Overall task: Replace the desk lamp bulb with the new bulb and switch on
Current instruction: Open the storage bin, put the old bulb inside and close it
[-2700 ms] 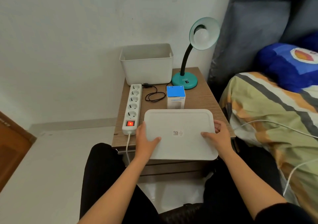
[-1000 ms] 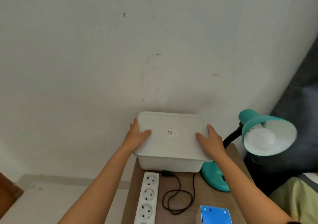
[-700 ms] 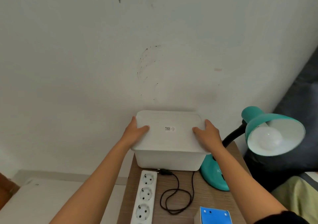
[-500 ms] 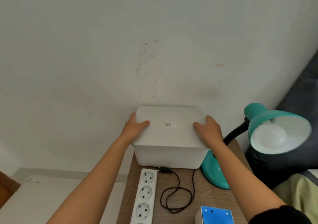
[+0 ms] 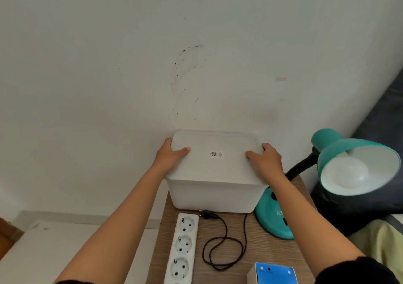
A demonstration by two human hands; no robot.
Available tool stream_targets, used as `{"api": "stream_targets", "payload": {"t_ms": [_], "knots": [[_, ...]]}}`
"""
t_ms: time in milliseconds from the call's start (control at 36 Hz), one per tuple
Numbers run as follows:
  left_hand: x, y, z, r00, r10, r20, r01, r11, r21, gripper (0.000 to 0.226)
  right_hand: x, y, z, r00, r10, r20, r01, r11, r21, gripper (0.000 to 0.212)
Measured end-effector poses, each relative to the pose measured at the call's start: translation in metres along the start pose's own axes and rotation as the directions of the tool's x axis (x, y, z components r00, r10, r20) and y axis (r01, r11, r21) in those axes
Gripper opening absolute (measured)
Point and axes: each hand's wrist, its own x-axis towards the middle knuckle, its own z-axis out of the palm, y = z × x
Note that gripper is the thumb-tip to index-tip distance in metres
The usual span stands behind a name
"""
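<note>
Head view: my left hand (image 5: 171,158) grips the left end of the white lid (image 5: 214,156), thumb on top and fingers wrapped over the edge. My right hand (image 5: 265,160) grips the right end of the same lid in the same manner. The lid sits flat on the white bin (image 5: 212,196), which stands at the back edge of the wooden table (image 5: 239,235), against the wall (image 5: 130,65). A small printed label (image 5: 216,154) is located at the centre of the lid. The teal lamp (image 5: 340,164) stands at the back right corner of the table, its round base (image 5: 269,218) just beside the right wall of the bin and partly hidden by my right forearm. The black neck curves up to the right, and the shade faces the camera. A white bulb (image 5: 345,174) is seated inside the shade and is unlit. The black cord (image 5: 224,244) lies coiled on the table in front of the bin; its plug (image 5: 207,214) rests loose near the top end of the white power strip (image 5: 183,249), not inserted in any socket. The power strip runs along the left edge of the table. A box with a blue top (image 5: 275,272) stands near the front edge, partly cut off by the frame.
</note>
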Motion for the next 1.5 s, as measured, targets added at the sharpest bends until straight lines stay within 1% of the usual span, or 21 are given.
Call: {"api": "stream_targets", "payload": {"t_ms": [56,111,167,250,306,389,472,583,694,778,1000,1194,1306,1500], "knots": [[0.001,0.0,0.0,1.0,-0.002,-0.003,0.002,1.0,-0.006,0.062,0.001,0.0,-0.001,1.0,0.008,0.009,-0.008,1.0,0.006,0.041],[0.001,0.001,0.0,1.0,-0.01,-0.002,0.01,1.0,-0.022,0.063,0.002,0.0,-0.003,1.0,0.028,0.01,-0.028,1.0,0.012,0.058],[0.001,0.001,0.0,1.0,-0.015,0.0,0.015,0.999,-0.032,0.063,0.002,0.002,-0.005,0.999,0.033,0.015,-0.033,0.999,0.007,0.065],[0.001,0.0,-0.001,1.0,-0.021,-0.006,0.02,1.0,-0.017,0.061,0.0,0.005,-0.007,0.999,0.025,0.025,-0.025,1.0,0.019,0.061],[-0.001,0.0,-0.003,1.0,-0.026,-0.005,0.026,0.999,-0.034,0.055,-0.002,0.007,-0.009,0.999,0.022,0.033,-0.024,0.999,0.049,0.057],[-0.007,-0.001,-0.006,0.999,-0.024,0.022,0.027,0.991,-0.13,0.039,-0.01,0.012,-0.011,0.999,0.013,0.033,-0.015,0.997,0.072,0.051],[-0.014,-0.007,-0.007,0.998,-0.014,0.053,0.027,0.968,-0.248,0.026,-0.017,0.019,-0.008,1.0,0.007,0.012,-0.008,0.991,0.133,0.055],[-0.019,-0.012,-0.005,0.999,-0.01,0.049,0.026,0.943,-0.331,0.027,-0.019,0.021,-0.005,0.999,0.027,-0.025,-0.022,0.983,0.181,0.063],[-0.016,-0.008,-0.004,1.0,-0.017,0.025,0.024,0.934,-0.356,0.029,-0.017,0.019,-0.005,0.998,0.043,-0.037,-0.036,0.984,0.175,0.063],[-0.012,-0.008,-0.004,1.0,-0.031,0.001,0.029,0.938,-0.345,0.033,-0.014,0.018,-0.004,0.998,0.046,-0.049,-0.037,0.984,0.171,0.061],[-0.007,-0.01,-0.004,0.998,-0.026,-0.05,0.013,0.969,-0.248,0.041,-0.011,0.017,-0.003,0.995,0.054,-0.084,-0.039,0.985,0.17,0.056],[-0.01,-0.007,0.001,0.989,0.011,-0.147,-0.028,0.992,-0.12,0.04,-0.014,0.016,-0.004,0.994,0.049,-0.102,-0.034,0.988,0.148,0.055],[-0.011,-0.006,0.005,0.981,0.003,-0.195,-0.019,0.997,-0.081,0.036,-0.015,0.018,-0.006,0.992,0.043,-0.119,-0.027,0.991,0.131,0.047],[-0.01,-0.007,0.005,0.979,0.01,-0.202,-0.02,0.999,-0.046,0.036,-0.015,0.016,-0.004,0.991,0.029,-0.128,-0.013,0.992,0.122,0.045]]}}
